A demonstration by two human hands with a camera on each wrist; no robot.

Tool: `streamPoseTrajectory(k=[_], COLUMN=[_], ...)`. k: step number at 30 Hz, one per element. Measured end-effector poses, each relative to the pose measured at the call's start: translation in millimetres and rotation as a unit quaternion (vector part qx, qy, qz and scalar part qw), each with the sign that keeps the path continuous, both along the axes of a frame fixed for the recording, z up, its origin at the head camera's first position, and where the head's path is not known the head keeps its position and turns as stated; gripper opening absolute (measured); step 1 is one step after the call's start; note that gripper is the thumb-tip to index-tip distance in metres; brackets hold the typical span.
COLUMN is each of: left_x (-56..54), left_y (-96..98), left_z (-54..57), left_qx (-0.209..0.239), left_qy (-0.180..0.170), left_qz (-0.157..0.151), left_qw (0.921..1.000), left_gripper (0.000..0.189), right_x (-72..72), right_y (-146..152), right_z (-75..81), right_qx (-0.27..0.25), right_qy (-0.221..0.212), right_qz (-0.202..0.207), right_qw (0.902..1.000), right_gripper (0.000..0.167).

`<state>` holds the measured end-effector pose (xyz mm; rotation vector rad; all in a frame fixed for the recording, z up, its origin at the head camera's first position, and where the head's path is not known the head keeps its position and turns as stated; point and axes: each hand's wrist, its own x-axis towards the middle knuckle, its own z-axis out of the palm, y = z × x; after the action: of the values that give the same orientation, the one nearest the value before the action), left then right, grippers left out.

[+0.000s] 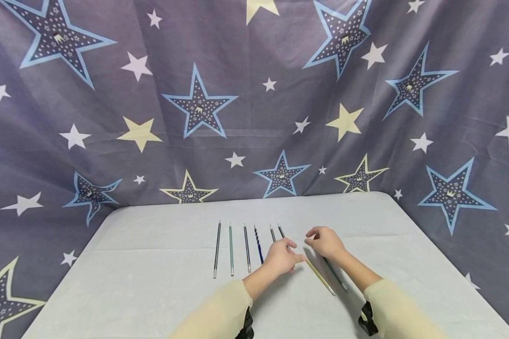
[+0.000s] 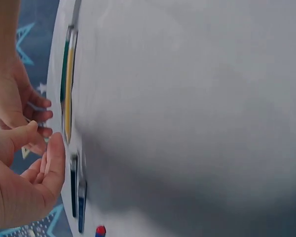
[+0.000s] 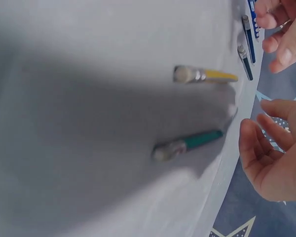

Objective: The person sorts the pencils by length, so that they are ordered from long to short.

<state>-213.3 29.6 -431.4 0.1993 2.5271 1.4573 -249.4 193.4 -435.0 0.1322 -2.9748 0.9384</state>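
Observation:
My left hand hovers over the right end of a row of pencils, hiding the lower parts of two dark ones. Its thumb and fingers stand apart with nothing between them. Beside it, my right hand is bent loosely, with a gap between thumb and fingers in the right wrist view. A yellow pencil and a green pencil lie slanted below the hands, eraser ends toward me. The right hand covers the upper part of the green pencil in the head view.
Farther left, a black pencil, a light green one, a dark blue one and a blue patterned one lie roughly parallel on the white-covered table. A star-printed cloth hangs behind.

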Motion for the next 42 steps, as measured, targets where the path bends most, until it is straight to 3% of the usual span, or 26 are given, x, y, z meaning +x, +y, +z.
streamPoseTrajectory(k=[7,12,21,30,34,39,42], left_x=[13.9,21.1,24.8,25.7,26.1,22.0,18.1], left_y=[10.6,14.8,20.0,27.1,32.5,41.4,47.0], left_z=[-1.4,-3.3,-11.0,-14.6,-15.4,-17.1,-19.1], left_qx=[0.03,0.022,0.0,-0.067,-0.125,-0.203,-0.237], left_qy=[-0.037,-0.042,-0.017,0.033,0.072,0.133,0.149], left_qz=[-0.009,-0.005,0.003,-0.013,-0.006,0.006,0.007], left_qw=[0.9988,0.9988,0.9999,0.9972,0.9895,0.9701,0.9601], left_gripper=[0.031,0.029,0.034,0.044,0.034,0.034,0.034], right_x=[13.1,22.8,37.8,47.4,48.0,48.5,49.3], right_y=[14,24,36,39,39,39,40], right_z=[2.7,4.3,-2.1,-6.0,-8.6,-9.6,-9.6], right_qx=[-0.003,-0.007,-0.002,0.004,0.002,0.002,-0.006], right_qy=[-0.01,-0.011,-0.009,-0.019,-0.021,-0.02,-0.029], right_qz=[0.008,0.022,0.034,0.036,0.033,0.031,0.031], right_qw=[0.9999,0.9997,0.9994,0.9992,0.9992,0.9993,0.9991], right_gripper=[0.018,0.019,0.014,0.016,0.017,0.018,0.02])
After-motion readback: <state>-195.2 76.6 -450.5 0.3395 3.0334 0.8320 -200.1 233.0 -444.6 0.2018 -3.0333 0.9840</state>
